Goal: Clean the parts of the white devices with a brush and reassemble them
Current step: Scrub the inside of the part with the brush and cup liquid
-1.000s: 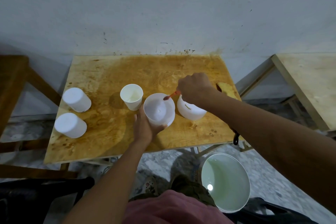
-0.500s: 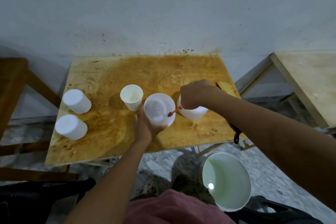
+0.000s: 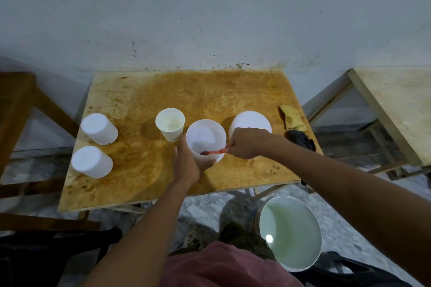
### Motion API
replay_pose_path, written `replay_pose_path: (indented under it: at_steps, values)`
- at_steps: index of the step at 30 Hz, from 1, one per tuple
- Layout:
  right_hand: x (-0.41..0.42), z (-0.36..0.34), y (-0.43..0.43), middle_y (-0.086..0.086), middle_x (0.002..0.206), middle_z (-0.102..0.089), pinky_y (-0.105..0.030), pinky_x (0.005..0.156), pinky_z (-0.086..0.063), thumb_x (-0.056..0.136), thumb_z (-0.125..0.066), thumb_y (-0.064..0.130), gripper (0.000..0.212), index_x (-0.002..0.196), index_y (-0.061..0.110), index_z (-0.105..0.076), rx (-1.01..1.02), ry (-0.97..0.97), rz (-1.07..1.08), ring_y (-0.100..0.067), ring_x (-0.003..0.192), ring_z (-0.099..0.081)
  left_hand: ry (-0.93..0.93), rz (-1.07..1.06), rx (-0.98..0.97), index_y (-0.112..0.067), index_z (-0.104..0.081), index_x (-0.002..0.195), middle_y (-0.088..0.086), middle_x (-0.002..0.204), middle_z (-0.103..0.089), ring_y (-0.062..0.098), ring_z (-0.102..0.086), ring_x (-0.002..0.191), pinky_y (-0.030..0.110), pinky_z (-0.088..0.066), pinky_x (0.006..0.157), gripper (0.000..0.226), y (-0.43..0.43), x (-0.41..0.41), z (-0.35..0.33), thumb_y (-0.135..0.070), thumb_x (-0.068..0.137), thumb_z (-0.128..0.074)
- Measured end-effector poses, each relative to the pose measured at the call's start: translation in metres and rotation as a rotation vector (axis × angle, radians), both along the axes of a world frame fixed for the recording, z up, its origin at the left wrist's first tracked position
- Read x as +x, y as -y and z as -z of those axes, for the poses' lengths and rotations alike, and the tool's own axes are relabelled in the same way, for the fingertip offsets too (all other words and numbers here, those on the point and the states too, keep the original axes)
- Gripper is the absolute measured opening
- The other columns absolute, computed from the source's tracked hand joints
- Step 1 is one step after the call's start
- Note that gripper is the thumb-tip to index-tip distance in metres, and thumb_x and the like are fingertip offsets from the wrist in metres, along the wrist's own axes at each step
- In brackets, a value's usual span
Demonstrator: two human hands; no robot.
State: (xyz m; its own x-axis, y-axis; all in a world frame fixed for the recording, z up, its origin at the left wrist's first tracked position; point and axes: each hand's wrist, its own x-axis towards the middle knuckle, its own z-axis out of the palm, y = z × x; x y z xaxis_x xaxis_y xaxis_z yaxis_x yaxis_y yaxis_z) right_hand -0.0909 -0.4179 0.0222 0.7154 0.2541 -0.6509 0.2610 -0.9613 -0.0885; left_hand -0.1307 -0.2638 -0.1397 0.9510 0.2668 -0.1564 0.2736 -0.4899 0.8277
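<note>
**Cleaning under way, part by part**

Two closed units stand at the left of the table [image 3: 245, 91], rear device [image 3: 99, 128] and front device [image 3: 92, 162], then one cup [image 3: 170, 124]. The left hand [image 3: 186, 165] clasps the one open tub [image 3: 205, 135] mid-table; it is likely light and slick, best braced by its wall. The right hand [image 3: 247, 143] pinches one brush [image 3: 213, 152], beside one dome [image 3: 249, 120].

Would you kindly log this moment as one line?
left hand: grips white tub | right hand: holds brush | brush head: inside white tub

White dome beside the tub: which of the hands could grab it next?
Likely the right hand: it sits just in front of the dome, though it holds the orange brush. The left hand grips the open tub, farther off.
</note>
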Motion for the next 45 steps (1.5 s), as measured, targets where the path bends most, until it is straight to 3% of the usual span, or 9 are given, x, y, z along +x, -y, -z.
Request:
replay_pose_path:
  at_steps: [4,8,15,20,24,29,34,38,45]
  values:
    - [0.003,0.002,0.016,-0.003,0.113,-0.067,-0.037,0.087,-0.053,0.097,-0.048,0.038,0.036,0.119,0.018,-0.067,-0.004,0.024,0.100,-0.021,0.099,-0.063,0.005,0.003,-0.014,-0.035,-0.018,0.145,-0.002,0.142,-0.039,0.022,-0.037,0.128,0.047,-0.043,0.104,0.121,0.000,-0.002,0.000,-0.053,0.050,-0.090]
    - [0.004,-0.003,0.014,-0.008,0.071,-0.056,-0.025,0.047,-0.038,0.093,-0.059,0.039,0.033,0.092,0.007,-0.064,0.159,-0.154,0.293,-0.018,0.053,-0.048,0.013,0.000,0.001,-0.030,-0.018,0.147,0.001,0.143,-0.039,0.023,-0.036,0.129,0.046,-0.041,0.104,0.123,0.000,-0.003,-0.002,-0.054,0.051,-0.091]
    - [-0.025,0.022,-0.008,-0.012,0.066,-0.048,-0.030,0.045,-0.043,0.096,-0.051,0.019,0.023,0.082,0.002,-0.056,0.380,-0.166,0.480,-0.021,0.051,-0.041,-0.038,0.005,0.007,-0.026,-0.017,0.148,0.010,0.141,-0.037,0.027,-0.043,0.127,0.043,-0.043,0.103,0.119,0.000,-0.001,-0.001,-0.038,0.057,-0.092]
    - [-0.024,0.005,0.004,0.001,0.057,-0.037,-0.020,0.039,-0.019,0.091,-0.064,0.031,0.022,0.091,0.011,-0.057,0.542,-0.359,0.726,-0.010,0.042,-0.025,0.006,0.014,0.046,-0.023,-0.022,0.147,0.006,0.141,-0.044,0.026,-0.041,0.129,0.047,-0.042,0.106,0.118,-0.001,-0.003,0.002,-0.054,0.054,-0.089]
    - [-0.039,0.004,-0.010,0.009,0.063,-0.052,-0.014,0.050,-0.035,0.093,-0.062,0.030,0.025,0.085,0.008,-0.070,0.542,-0.206,0.427,-0.006,0.057,-0.045,-0.044,0.081,-0.053,-0.011,-0.027,0.147,0.012,0.150,-0.037,0.030,-0.031,0.140,0.046,-0.026,0.118,0.115,-0.005,-0.004,0.003,-0.081,0.063,-0.061]
    - [-0.023,-0.001,0.006,0.008,0.063,-0.052,-0.015,0.040,-0.030,0.096,-0.059,0.029,0.026,0.114,0.019,-0.074,0.596,-0.103,0.546,-0.007,0.049,-0.040,-0.003,0.029,0.047,-0.017,-0.035,0.144,0.005,0.141,-0.049,0.025,-0.042,0.131,0.041,-0.039,0.110,0.104,-0.002,-0.001,0.002,-0.044,0.059,-0.090]
    - [-0.015,0.013,0.027,-0.003,0.110,-0.068,-0.035,0.083,-0.053,0.098,-0.051,0.032,0.028,0.113,0.028,-0.074,0.475,0.109,0.482,-0.023,0.096,-0.061,0.041,0.021,0.039,-0.021,-0.027,0.145,0.001,0.142,-0.045,0.025,-0.037,0.131,0.035,-0.032,0.106,0.115,-0.002,0.001,0.000,-0.040,0.052,-0.092]
    - [-0.019,0.037,0.023,0.000,0.112,-0.068,-0.032,0.068,-0.044,0.100,-0.040,0.040,0.037,0.123,0.032,-0.067,0.138,0.330,0.259,-0.024,0.098,-0.064,0.024,0.025,0.048,-0.022,-0.026,0.145,-0.001,0.141,-0.045,0.024,-0.038,0.131,0.030,-0.025,0.104,0.115,-0.003,0.002,0.004,-0.044,0.051,-0.090]
    - [-0.013,0.040,0.016,-0.003,0.100,-0.070,-0.032,0.064,-0.045,0.099,-0.042,0.036,0.033,0.120,0.033,-0.068,0.042,0.406,0.068,-0.025,0.088,-0.066,0.049,0.019,0.044,-0.021,-0.025,0.147,0.000,0.142,-0.045,0.023,-0.037,0.130,0.028,-0.029,0.101,0.115,-0.002,0.001,0.002,-0.039,0.055,-0.092]
